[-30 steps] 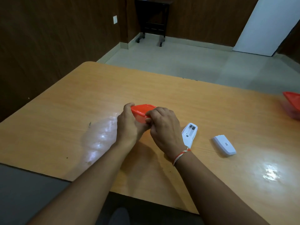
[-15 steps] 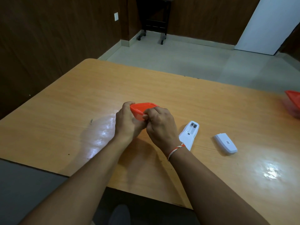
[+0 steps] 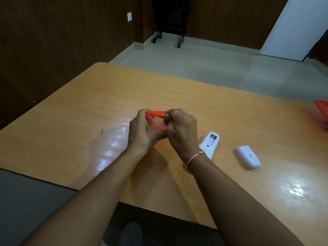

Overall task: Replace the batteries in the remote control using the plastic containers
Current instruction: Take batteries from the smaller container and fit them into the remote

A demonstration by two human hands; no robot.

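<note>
Two hands (image 3: 142,132) (image 3: 181,132) on one container (image 3: 156,124); one remote (image 3: 210,144), one cover (image 3: 248,157).

The orange lid (image 3: 155,113) now lifts off the clear container (image 3: 156,125) on its right side, pried up by the right hand (image 3: 181,132); a gap opens.

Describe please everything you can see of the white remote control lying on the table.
The remote control is a white plastic body lying on the wooden table, back side up. Its battery compartment is uncovered; dark metal contacts show at the far end, and no batteries are visible inside. Its near end is hidden behind the right hand wrist. Whether the wrist touches it cannot be told. The detached white cover lies apart, to its right.
</note>
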